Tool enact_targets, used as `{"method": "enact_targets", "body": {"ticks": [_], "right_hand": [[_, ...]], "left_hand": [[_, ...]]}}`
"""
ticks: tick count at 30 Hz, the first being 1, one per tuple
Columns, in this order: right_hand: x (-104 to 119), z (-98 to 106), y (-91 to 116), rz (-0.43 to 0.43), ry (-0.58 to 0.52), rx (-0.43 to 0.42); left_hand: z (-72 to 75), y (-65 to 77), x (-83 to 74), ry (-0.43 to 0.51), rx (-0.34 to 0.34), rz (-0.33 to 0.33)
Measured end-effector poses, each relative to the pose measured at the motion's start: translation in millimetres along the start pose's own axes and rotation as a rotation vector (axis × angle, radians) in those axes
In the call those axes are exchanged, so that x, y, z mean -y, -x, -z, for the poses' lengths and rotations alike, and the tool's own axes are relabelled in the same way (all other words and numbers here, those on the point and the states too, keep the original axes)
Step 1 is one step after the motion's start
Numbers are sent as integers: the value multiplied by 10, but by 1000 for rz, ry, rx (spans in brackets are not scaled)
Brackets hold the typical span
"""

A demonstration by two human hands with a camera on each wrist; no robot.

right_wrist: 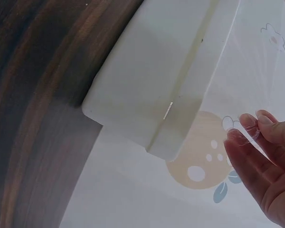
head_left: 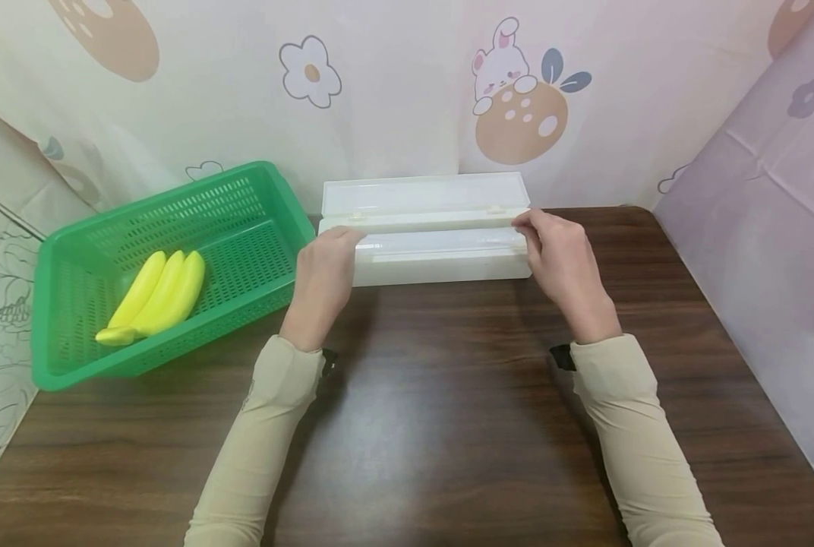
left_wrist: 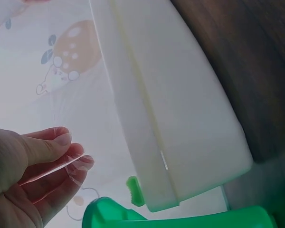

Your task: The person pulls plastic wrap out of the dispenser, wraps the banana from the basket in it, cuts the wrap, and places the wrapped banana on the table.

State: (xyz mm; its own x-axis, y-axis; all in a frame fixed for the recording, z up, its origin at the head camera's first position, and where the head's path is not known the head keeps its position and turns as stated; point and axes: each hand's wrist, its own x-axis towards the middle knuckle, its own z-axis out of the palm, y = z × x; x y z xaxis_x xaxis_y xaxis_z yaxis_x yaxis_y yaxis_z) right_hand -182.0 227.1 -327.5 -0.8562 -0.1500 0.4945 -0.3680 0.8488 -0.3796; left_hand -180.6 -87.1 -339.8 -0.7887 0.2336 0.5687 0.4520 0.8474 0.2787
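A long white cling film dispenser (head_left: 441, 269) lies at the back of the table, its lid (head_left: 426, 197) raised against the wall. Clear film shows along its opening. My left hand (head_left: 325, 275) is at the dispenser's left end, pinching a corner of the clear film (left_wrist: 79, 166) between thumb and fingers. At the opposite end, my right hand (head_left: 566, 260) pinches the other corner of the film (right_wrist: 247, 136). Both wrist views show the fingertips above the dispenser's front edge, with thin film wrinkled around them.
To the left stands a green plastic basket (head_left: 161, 199) with a bunch of yellow bananas (head_left: 163, 294) in it. The dark wooden table (head_left: 441, 410) stretches in front of the dispenser. A patterned curtain (head_left: 393, 99) hangs close behind.
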Motion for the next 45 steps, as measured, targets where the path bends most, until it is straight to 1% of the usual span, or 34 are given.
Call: {"method": "enact_targets", "body": {"ticks": [10, 14, 17, 21, 27, 33, 45], "right_hand": [[26, 25, -3, 65, -33, -59], [30, 30, 5, 78, -46, -61], [36, 34, 10, 76, -47, -47], [50, 38, 9, 51, -32, -40], [67, 50, 8, 47, -2, -75], [84, 78, 20, 60, -12, -115], [140, 163, 29, 43, -10, -134]], "left_hand": [[59, -10, -13, -17, -22, -16], [79, -15, -16, -20, -27, -19], [97, -14, -21, -23, -31, -20], [110, -9, -19, -23, -43, -26], [114, -8, -12, -34, -70, -48], [148, -11, -21, -31, -90, -59], [260, -6, -72, -7, -118, -74]]}}
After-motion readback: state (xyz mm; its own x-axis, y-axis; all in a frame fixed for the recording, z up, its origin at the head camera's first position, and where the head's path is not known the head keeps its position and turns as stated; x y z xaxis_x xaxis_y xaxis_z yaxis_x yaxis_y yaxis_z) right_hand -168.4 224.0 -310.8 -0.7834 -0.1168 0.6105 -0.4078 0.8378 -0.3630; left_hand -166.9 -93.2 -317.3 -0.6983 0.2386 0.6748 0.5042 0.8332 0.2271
